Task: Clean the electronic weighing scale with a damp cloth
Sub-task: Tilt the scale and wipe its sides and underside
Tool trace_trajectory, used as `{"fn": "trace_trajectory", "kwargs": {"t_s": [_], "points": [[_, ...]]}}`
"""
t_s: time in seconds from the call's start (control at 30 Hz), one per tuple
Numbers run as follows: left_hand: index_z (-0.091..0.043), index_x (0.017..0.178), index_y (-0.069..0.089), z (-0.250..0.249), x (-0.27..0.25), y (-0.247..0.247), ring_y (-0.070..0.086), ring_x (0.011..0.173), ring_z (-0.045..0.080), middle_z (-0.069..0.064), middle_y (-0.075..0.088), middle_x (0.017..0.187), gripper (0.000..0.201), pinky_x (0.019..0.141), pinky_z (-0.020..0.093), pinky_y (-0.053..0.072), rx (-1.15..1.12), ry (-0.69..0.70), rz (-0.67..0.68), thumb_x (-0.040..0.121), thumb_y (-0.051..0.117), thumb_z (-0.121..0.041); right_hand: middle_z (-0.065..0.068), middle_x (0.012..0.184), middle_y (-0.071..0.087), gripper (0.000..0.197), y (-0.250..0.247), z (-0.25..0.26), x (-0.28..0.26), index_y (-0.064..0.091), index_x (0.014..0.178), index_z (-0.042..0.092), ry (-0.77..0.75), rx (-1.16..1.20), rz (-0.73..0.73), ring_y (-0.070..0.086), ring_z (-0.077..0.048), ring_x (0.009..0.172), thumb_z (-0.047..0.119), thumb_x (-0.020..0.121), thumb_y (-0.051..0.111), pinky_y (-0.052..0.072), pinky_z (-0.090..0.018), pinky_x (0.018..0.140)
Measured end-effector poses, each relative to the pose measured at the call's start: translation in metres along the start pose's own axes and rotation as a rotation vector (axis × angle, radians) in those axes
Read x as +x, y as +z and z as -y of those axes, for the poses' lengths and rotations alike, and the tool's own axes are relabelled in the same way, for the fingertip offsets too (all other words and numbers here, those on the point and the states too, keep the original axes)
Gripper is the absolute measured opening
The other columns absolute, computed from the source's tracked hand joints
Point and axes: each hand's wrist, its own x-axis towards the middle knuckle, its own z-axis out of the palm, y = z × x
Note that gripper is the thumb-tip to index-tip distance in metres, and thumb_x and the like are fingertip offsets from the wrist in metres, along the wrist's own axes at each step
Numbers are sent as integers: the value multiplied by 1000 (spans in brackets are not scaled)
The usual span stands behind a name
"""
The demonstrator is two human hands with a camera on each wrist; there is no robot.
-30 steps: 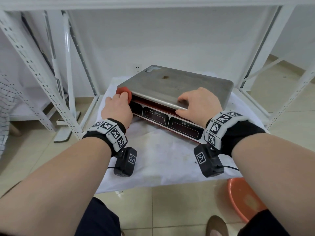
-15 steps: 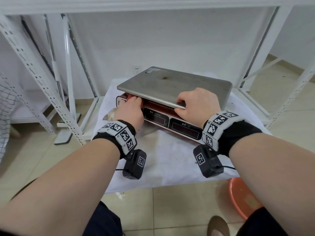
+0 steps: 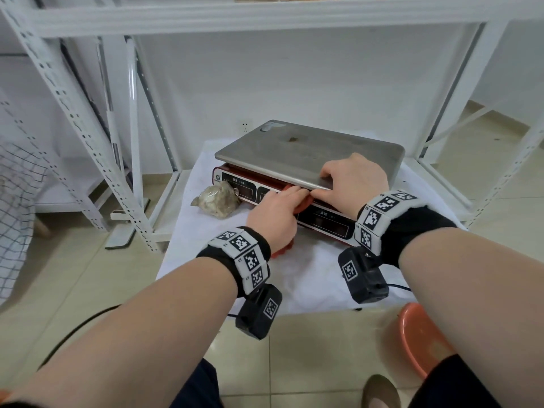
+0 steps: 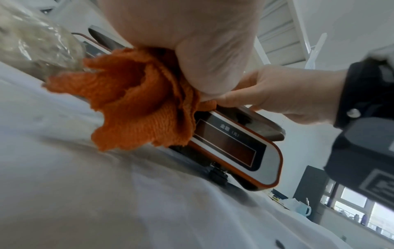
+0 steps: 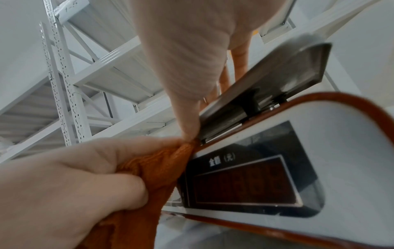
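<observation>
The weighing scale (image 3: 309,151) has a steel platter over a red-trimmed body and stands on a white-covered surface. My left hand (image 3: 276,213) grips a bunched orange cloth (image 3: 303,201) and presses it against the middle of the front display panel (image 3: 323,222). In the left wrist view the cloth (image 4: 136,101) hangs below my palm beside the display (image 4: 230,143). My right hand (image 3: 350,178) pinches the platter's front edge, fingers on top and thumb beneath, next to the cloth. The right wrist view shows the platter edge (image 5: 277,80) and the cloth (image 5: 153,176) in my left hand (image 5: 74,176).
A crumpled clear bag (image 3: 217,198) lies at the scale's left front corner. The white cover (image 3: 309,278) reaches the near edge. White perforated shelf uprights (image 3: 73,113) stand at left, another frame at right. An orange basin (image 3: 421,334) sits on the tiled floor.
My left hand has slid the cloth rightward along the scale's front, from the left corner to the middle, which uncovers the bag. The right hand has stayed on the platter edge.
</observation>
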Motion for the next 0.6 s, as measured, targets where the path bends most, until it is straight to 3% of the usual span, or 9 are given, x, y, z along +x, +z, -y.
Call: {"fn": "trace_trajectory", "kwargs": {"t_s": [0.1, 0.17, 0.23, 0.33, 0.43, 0.5, 0.6], "points": [[-31, 132, 48, -1, -2, -6, 48, 95, 25, -13, 54, 129, 64, 79, 25, 37, 37, -18, 2, 78, 35, 1, -4, 105, 60, 36, -7, -7, -6, 63, 110, 27, -9, 2, 53, 47, -23, 112, 52, 85, 55, 41, -34, 88], [-27, 131, 48, -9, -2, -4, 46, 96, 24, -10, 54, 128, 60, 82, 29, 40, 55, -68, -3, 79, 37, 1, -4, 107, 62, 35, -11, -16, -9, 63, 110, 29, 50, 63, 49, 46, -24, 116, 52, 88, 50, 42, -35, 89], [-22, 126, 50, -18, -2, 0, 47, 96, 24, -6, 54, 125, 56, 84, 31, 42, 65, -75, 7, 77, 38, 3, -8, 106, 65, 36, -15, -28, -12, 65, 104, 21, 137, 103, -2, 50, -29, 110, 44, 94, 40, 43, -34, 82], [-24, 124, 51, -26, -3, 1, 50, 93, 24, -7, 57, 116, 56, 64, 26, 42, 40, -51, 20, 77, 35, 2, -16, 100, 65, 40, -22, -45, -20, 63, 95, 6, 236, 89, -44, 56, -31, 92, 28, 99, 30, 39, -32, 74], [-25, 119, 53, -39, -6, 2, 56, 78, 25, -10, 56, 89, 51, 49, 24, 36, -52, -34, 44, 81, 31, 1, -22, 110, 61, 33, -19, -49, -27, 59, 106, 0, 331, 159, 4, 57, -36, 102, 16, 98, 31, 42, -35, 81], [-26, 118, 53, -48, -6, 4, 57, 74, 25, -9, 57, 86, 52, 50, 30, 45, -79, -29, 57, 79, 30, 0, -22, 113, 57, 25, -17, -49, -28, 54, 110, 0, 404, 252, 42, 55, -38, 105, 9, 93, 38, 42, -36, 82], [-29, 118, 54, -61, -7, 9, 57, 79, 23, -8, 61, 96, 59, 63, 39, 52, -67, -3, 79, 73, 32, 2, -21, 115, 56, 28, -16, -49, -30, 51, 110, 2, 415, 379, 29, 54, -37, 105, 4, 85, 40, 44, -38, 85]]}}
